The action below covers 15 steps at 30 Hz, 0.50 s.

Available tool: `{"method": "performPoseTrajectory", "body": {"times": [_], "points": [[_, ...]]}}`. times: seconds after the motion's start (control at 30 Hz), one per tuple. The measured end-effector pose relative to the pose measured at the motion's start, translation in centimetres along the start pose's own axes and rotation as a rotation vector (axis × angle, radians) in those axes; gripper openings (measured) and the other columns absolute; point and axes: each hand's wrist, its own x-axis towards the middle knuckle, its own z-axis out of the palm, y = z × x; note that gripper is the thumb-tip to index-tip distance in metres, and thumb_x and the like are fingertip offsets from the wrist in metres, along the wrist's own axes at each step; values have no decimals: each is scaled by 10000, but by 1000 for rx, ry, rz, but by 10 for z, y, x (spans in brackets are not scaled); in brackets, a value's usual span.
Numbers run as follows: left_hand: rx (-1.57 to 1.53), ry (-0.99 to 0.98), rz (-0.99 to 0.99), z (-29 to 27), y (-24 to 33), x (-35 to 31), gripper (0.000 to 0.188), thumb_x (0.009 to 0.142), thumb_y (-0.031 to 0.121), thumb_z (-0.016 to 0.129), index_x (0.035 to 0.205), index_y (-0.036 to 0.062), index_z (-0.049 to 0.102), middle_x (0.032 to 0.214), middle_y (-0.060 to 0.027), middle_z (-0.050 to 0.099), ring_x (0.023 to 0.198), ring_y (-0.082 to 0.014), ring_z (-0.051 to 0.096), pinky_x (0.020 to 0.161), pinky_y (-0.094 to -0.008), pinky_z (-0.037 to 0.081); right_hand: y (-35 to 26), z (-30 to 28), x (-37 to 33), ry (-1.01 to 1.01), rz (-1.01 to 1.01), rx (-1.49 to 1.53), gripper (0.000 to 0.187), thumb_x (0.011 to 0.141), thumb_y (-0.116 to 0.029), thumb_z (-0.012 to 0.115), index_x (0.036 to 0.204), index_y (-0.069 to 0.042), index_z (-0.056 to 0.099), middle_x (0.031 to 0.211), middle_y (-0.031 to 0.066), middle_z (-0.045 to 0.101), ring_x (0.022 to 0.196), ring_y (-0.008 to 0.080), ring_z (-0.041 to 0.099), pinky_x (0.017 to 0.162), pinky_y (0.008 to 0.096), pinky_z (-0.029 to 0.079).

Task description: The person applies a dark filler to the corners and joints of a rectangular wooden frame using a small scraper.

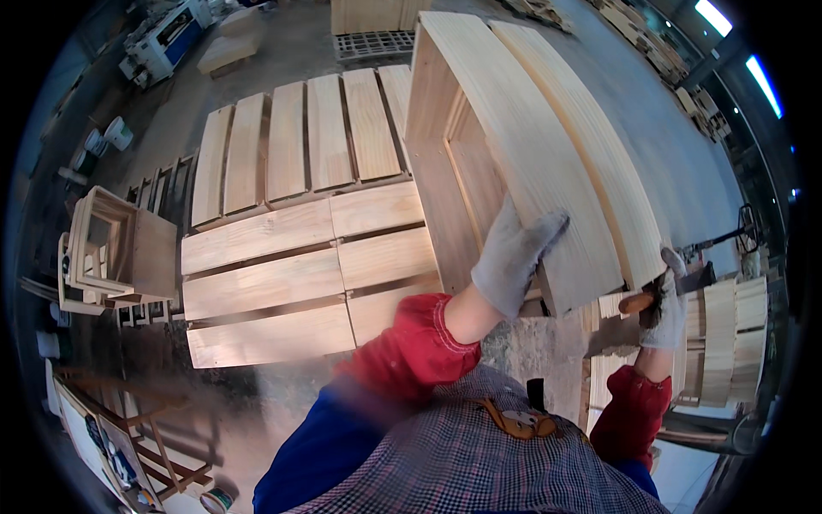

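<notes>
A pale wooden crate [535,128] with slatted sides stands tilted in front of me, its hollow side facing left. My left hand [512,257], in a whitish glove, grips the crate's near edge, fingers inside and thumb on the outer board. At the crate's near right corner my right hand [672,313], also gloved, is closed round a wooden-handled tool [635,303] with a dark flat blade. The tool looks like a scraper; the fist hides its middle. My right thumb points up beside the crate's corner.
Several slatted crates [265,244] sit side by side under and left of the held one. Wooden frames [128,244] are stacked at the left. More slatted pieces [723,343] lie at the right. A machine [167,38] and buckets [118,133] stand farther off.
</notes>
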Motion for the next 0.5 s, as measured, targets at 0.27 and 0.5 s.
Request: {"method": "performPoseTrajectory", "body": {"times": [0.27, 0.5], "points": [[-35, 8, -74, -17, -6, -6, 371, 899, 120, 510, 1242, -19, 489, 1250, -141, 540, 1153, -276, 521, 1004, -412, 422, -7, 21, 1, -21, -12, 23, 412, 914, -275, 582, 1219, -2, 540, 1173, 96, 560, 1016, 178, 550, 850, 296, 472], [100, -36, 78, -24, -4, -6, 383, 937, 173, 448, 1261, -28, 481, 1277, -154, 539, 1168, -290, 527, 996, -461, 446, -13, 30, -2, -88, -85, 94, 351, 949, -234, 509, 1201, 4, 570, 1086, 30, 586, 944, 101, 500, 862, 245, 394]]}}
